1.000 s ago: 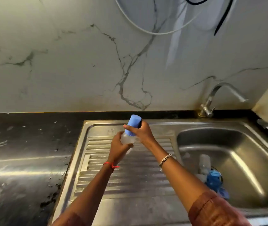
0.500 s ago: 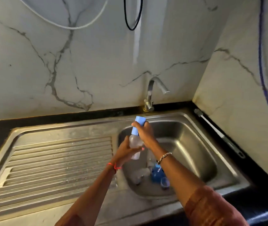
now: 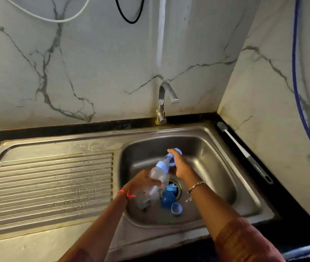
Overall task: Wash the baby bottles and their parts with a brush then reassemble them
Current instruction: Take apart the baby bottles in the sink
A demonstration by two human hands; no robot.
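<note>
Over the steel sink basin (image 3: 216, 167), our left hand (image 3: 141, 184) grips the clear plastic baby bottle (image 3: 158, 173), long axis tilted up toward our right hand (image 3: 181, 168), which clasps the round blue cap (image 3: 177, 152) at its neck.

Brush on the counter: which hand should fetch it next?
Right. The brush lies right of the sink, nearer the right hand, which holds only the blue cap and could probably drop it. The left hand grips the bottle.
</note>
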